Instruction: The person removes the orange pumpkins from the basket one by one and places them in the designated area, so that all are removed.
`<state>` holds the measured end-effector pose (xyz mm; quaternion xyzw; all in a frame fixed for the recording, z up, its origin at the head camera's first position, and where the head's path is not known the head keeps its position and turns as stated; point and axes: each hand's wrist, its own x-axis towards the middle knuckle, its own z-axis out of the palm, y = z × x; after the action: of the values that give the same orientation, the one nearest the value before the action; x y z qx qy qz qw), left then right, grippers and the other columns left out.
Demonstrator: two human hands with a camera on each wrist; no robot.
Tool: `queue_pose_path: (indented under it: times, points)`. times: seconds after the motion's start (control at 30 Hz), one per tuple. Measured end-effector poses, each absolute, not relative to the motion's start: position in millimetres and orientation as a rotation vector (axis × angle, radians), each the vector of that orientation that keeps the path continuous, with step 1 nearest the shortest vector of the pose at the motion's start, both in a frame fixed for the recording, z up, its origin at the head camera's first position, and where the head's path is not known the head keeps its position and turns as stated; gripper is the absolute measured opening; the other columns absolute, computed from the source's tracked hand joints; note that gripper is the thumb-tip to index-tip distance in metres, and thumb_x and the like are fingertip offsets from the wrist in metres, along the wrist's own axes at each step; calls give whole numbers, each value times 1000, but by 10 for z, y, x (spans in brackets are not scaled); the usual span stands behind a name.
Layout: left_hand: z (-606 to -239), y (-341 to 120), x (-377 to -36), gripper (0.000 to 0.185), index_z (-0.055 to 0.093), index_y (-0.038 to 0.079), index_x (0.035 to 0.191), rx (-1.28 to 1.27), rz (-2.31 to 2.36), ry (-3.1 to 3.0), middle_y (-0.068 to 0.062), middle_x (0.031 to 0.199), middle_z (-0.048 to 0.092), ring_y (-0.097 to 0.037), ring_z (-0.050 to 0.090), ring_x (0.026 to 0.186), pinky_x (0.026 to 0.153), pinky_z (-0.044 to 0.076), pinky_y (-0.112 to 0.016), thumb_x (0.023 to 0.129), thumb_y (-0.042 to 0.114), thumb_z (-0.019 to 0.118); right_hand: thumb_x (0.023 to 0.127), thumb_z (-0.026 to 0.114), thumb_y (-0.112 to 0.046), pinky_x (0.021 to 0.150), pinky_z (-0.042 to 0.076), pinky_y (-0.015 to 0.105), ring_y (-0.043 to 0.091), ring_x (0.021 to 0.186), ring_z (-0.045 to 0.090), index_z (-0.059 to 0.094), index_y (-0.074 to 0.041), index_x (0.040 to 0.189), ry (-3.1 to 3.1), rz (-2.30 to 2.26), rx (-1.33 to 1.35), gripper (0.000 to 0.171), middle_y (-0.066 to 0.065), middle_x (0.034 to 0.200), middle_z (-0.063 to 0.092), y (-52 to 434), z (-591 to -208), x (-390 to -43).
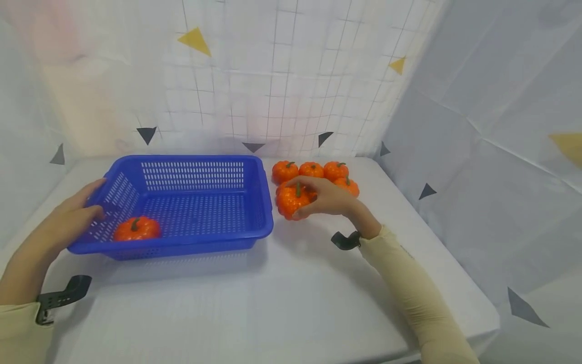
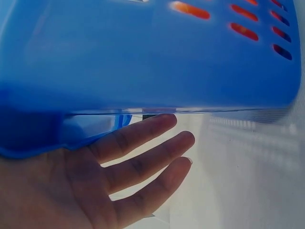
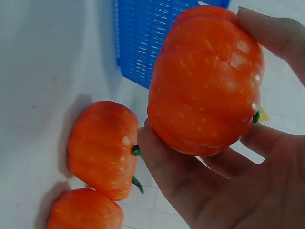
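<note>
My right hand [image 1: 329, 197] holds a small orange pumpkin [image 1: 291, 201] with a green stem, thumb on one side and fingers on the other. In the right wrist view this pumpkin [image 3: 205, 81] appears raised beside other pumpkins [image 3: 102, 145]. My left hand [image 1: 68, 220] rests at the left rim of a blue plastic basket [image 1: 182, 244]. Three of its fingers [image 2: 152, 164] show straight and spread below the basket's side in the left wrist view; the rim hides the rest. One pumpkin [image 1: 137, 229] sits inside the basket, in the front left corner.
Several more orange pumpkins [image 1: 311, 169] cluster right of the basket at the back of the white table [image 1: 273, 303]. Behind the table hangs a white sheet [image 1: 245, 81] with grid lines and triangles; a grey-white sheet [image 1: 491, 151] closes the right side.
</note>
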<state>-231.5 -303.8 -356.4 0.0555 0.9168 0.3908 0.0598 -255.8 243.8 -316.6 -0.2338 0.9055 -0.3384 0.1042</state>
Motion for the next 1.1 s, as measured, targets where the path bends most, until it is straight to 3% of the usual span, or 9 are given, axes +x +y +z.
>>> queue_pose_path:
  times: [0.27,0.8,1.1]
  points:
    - [-3591,-3045,-2265,75,-9,1,163,176,1177,2771,-43,160,-6,-73,7,138,101,14,-87,103,6,36,78,88,-26,97,51,43,18,119,54,64,-27,138,2679,-886,-820,65,-10,126,65,2402,-3314,-2621]
    - [-3566,-3049,-2315,76,-9,1,162,171,1138,2791,-45,158,-5,-74,9,137,99,17,-88,102,6,37,77,91,-27,92,54,38,21,107,60,63,-23,138,2691,-717,-736,67,-5,123,66,2451,-3399,-2680]
    - [-3572,-3040,-2309,75,-8,1,163,183,1160,2801,-44,159,-5,-73,7,138,101,13,-88,102,6,36,78,91,-28,102,49,41,19,114,58,63,-21,138,2711,-644,-764,67,-5,128,65,2453,-3404,-2685]
